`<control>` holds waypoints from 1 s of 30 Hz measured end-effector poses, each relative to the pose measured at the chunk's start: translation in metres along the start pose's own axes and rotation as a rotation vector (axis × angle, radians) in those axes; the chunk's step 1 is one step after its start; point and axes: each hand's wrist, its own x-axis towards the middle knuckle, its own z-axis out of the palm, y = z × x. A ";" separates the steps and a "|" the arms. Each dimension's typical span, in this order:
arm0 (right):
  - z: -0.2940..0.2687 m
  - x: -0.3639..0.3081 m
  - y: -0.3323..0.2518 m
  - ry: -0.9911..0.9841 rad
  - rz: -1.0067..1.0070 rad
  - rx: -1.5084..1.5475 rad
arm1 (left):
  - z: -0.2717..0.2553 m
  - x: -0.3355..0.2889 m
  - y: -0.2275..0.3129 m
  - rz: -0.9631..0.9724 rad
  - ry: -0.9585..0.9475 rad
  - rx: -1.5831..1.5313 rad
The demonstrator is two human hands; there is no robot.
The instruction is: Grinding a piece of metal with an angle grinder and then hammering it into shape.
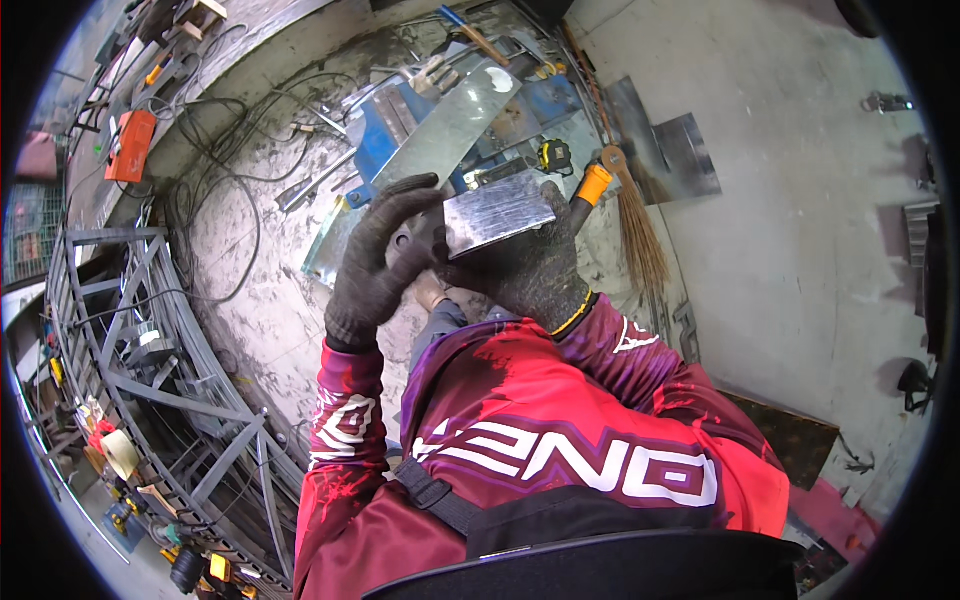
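A short, shiny rectangular metal piece [498,215] is held in front of my body, its brushed face turned up. My right hand [540,265], in a dark knit glove with a yellow cuff edge, is closed around it from below and the right. My left hand [375,260], in a similar dark glove, is at the piece's left end, with the thumb side against it and the index finger bent above. The piece's underside is hidden. Beyond it lie a long flat metal strip [440,135] and a black-and-yellow tape measure [554,156].
A blue metal stand [378,130] carries the strip and loose tools, including a hammer [475,37]. An orange-ended tool [594,184] and a straw broom [637,225] are to the right. Cables [215,130] and a steel rack [190,400] stretch along the left.
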 end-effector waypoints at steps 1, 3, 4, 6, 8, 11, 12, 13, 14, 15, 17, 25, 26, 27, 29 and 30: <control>-0.001 0.001 0.002 0.022 0.118 0.437 | 0.004 -0.003 0.002 0.038 -0.003 0.164; -0.005 0.004 0.007 0.017 0.161 0.625 | 0.016 -0.009 0.005 0.014 0.027 0.186; -0.007 0.006 0.009 0.080 0.187 0.672 | 0.022 -0.011 0.005 -0.016 0.028 0.205; -0.009 0.008 0.013 0.018 0.181 0.702 | 0.029 -0.008 0.000 0.174 0.101 0.397; -0.011 0.009 0.016 0.044 0.156 0.745 | 0.033 -0.008 -0.006 0.116 0.126 0.364; -0.012 0.011 0.019 0.100 0.128 0.812 | 0.037 -0.010 -0.013 0.121 0.185 0.324; -0.013 0.011 0.019 0.022 0.121 0.851 | 0.037 -0.010 -0.016 0.121 0.184 0.322; -0.013 0.010 0.019 0.018 0.135 0.817 | 0.037 -0.010 -0.018 0.170 0.193 0.375; -0.014 0.009 0.019 0.011 0.151 0.784 | 0.037 -0.010 -0.020 0.220 0.204 0.430; -0.014 0.009 0.019 0.009 0.151 0.782 | 0.037 -0.009 -0.021 0.221 0.206 0.431; -0.015 0.008 0.019 0.062 0.199 0.738 | 0.039 -0.009 -0.022 0.238 0.208 0.372; -0.031 0.001 0.021 -0.067 0.235 0.477 | 0.033 -0.007 -0.021 0.260 0.225 0.424; -0.036 0.001 0.023 -0.120 0.207 0.346 | 0.033 -0.005 -0.023 0.260 0.216 0.455; -0.041 0.000 0.025 -0.117 0.203 0.343 | 0.035 -0.005 -0.025 0.290 0.215 0.458; -0.051 -0.001 0.031 0.229 0.143 -0.006 | 0.040 -0.006 -0.029 0.331 0.121 0.557; -0.056 -0.004 0.032 0.267 0.139 0.001 | 0.043 -0.008 -0.031 0.330 0.115 0.554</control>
